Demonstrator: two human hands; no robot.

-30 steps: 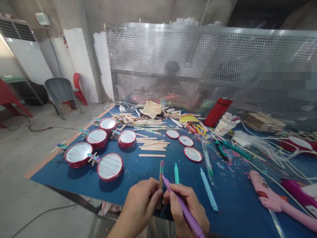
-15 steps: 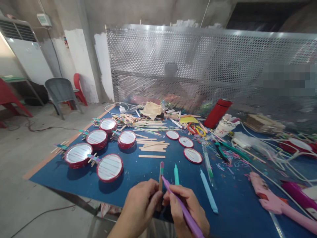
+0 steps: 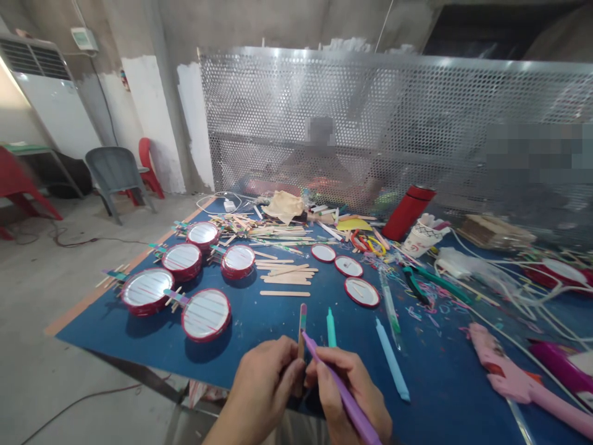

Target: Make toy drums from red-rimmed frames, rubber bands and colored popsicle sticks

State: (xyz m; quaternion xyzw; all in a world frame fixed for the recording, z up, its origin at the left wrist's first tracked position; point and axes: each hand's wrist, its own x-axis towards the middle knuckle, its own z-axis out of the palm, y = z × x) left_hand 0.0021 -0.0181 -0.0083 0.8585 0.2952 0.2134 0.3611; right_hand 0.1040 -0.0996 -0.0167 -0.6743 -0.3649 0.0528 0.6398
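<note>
Wooden stick (image 3: pixel 301 350) with coloured end, pinched in left hand (image 3: pixel 265 378), purple marker (image 3: pixel 346 397) gripped in right hand (image 3: pixel 365 384)

We hold our left grip (image 3: pixel 267 378) pinched, thumb facing bent fingers; just beside it, our right grip (image 3: pixel 352 392) curls in a writing pose.

The stick (image 3: pixel 302 319) is showing purple and green bands; the marker (image 3: pixel 345 395) is showing purple, the table (image 3: pixel 273 316) blue, the bottle (image 3: pixel 407 214) red.
</note>
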